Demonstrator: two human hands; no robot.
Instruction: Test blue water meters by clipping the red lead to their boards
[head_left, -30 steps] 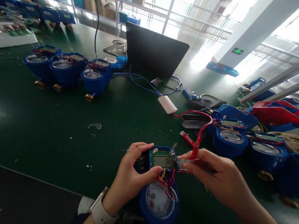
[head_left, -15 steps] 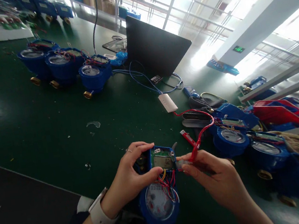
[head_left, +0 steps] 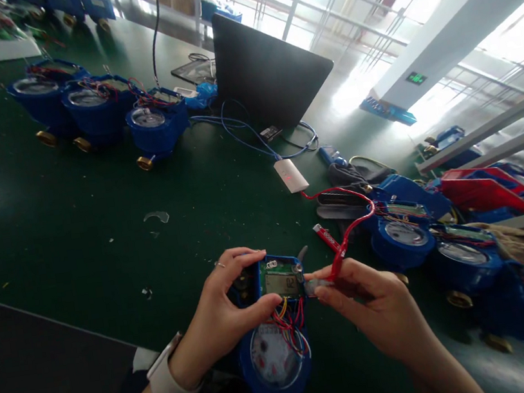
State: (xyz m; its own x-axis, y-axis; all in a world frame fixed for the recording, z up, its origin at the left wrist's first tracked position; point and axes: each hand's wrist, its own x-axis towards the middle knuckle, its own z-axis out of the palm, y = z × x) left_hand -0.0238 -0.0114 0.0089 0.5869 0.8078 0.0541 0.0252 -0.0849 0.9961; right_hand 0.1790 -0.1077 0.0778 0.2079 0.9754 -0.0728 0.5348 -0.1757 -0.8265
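A blue water meter (head_left: 276, 360) with a round dial is at the front edge of the green table. Its upper box is uncovered and shows a green circuit board, a small LCD display (head_left: 281, 283) and loose coloured wires (head_left: 291, 328). My left hand (head_left: 232, 311) grips that box, fingers at its far side and thumb by the display. Between the thumb and fingers of my right hand (head_left: 372, 304) is a pale connector (head_left: 317, 287), pressed against the box's right side. A red cable (head_left: 360, 221) runs from the connector to a white adapter box (head_left: 291, 175).
Behind stands a black laptop (head_left: 271, 68) with blue cables beside it. Several more blue meters (head_left: 155, 130) stand at the left, and others (head_left: 402, 238) at the right near red bins (head_left: 483, 191). A red-labelled strip (head_left: 327, 239) lies beyond my right hand.
A red light now shows on the white adapter box. The display's content looks different. My hands hold the same grip, and the whole view has shifted slightly.
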